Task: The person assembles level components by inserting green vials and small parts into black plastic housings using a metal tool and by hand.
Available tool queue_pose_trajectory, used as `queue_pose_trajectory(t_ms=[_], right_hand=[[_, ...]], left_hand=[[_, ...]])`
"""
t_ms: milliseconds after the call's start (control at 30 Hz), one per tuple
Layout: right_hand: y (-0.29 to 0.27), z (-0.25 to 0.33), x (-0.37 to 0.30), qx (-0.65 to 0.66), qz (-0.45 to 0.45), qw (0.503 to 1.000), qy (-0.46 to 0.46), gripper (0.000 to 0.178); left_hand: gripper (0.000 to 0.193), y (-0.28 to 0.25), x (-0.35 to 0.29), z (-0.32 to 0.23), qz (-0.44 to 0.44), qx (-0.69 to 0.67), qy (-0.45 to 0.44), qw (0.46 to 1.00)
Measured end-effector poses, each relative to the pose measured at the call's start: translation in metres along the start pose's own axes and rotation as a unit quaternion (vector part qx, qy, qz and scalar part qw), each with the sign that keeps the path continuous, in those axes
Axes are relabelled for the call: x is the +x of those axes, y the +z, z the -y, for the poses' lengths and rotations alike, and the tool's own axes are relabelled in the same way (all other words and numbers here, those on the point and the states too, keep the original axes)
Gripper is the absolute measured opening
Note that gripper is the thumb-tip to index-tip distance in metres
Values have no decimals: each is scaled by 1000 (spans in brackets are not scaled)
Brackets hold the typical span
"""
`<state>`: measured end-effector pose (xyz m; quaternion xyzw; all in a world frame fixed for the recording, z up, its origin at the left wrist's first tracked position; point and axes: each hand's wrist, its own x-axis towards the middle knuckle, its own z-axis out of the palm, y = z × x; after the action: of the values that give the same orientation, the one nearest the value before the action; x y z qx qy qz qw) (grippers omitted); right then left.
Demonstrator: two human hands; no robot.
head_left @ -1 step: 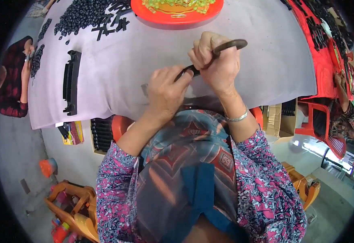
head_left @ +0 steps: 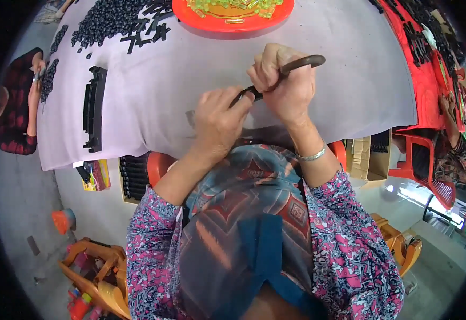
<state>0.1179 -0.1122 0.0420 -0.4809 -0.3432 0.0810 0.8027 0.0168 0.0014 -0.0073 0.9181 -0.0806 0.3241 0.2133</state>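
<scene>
My right hand (head_left: pixel 291 88) is closed round a dark tool (head_left: pixel 305 62) whose curved end sticks out beyond the fingers; its kind is hard to make out. The fingers of my left hand (head_left: pixel 219 117) are pinched on a small black piece (head_left: pixel 250 92). That piece meets the tool between my two hands, and the fingers hide most of the contact. Both hands are raised over the near part of the cloth-covered table (head_left: pixel 361 80).
Ahead stands a red plate (head_left: pixel 233 24) of yellow-green translucent pieces. A pile of small black parts (head_left: pixel 105 21) and black strips (head_left: pixel 147 32) lie at the far left. Nearer is a long black holder (head_left: pixel 95 109). Another person (head_left: pixel 17 106) sits at the left edge.
The tool's curved end has tilted slightly and dropped a little in my right hand. My left hand holds its place.
</scene>
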Motion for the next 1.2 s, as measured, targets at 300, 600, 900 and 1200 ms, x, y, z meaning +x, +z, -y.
queue_pose_trajectory(t_ms=[300,600,900,1200], right_hand=[[6,3,-1,57,-20,998,6,45],[-21,0,6,226,-86,964,113,46],[-22,0,5,215,-74,967,114,44],[-22,2,6,207,-86,966,127,39]], left_hand=[[19,-3,2,-1,-1,1,-1,1000],[29,-4,3,-2,-12,-8,-7,1000],[31,-1,3,-2,-1,-2,-9,1000],[32,-4,3,-2,8,0,-9,1000]])
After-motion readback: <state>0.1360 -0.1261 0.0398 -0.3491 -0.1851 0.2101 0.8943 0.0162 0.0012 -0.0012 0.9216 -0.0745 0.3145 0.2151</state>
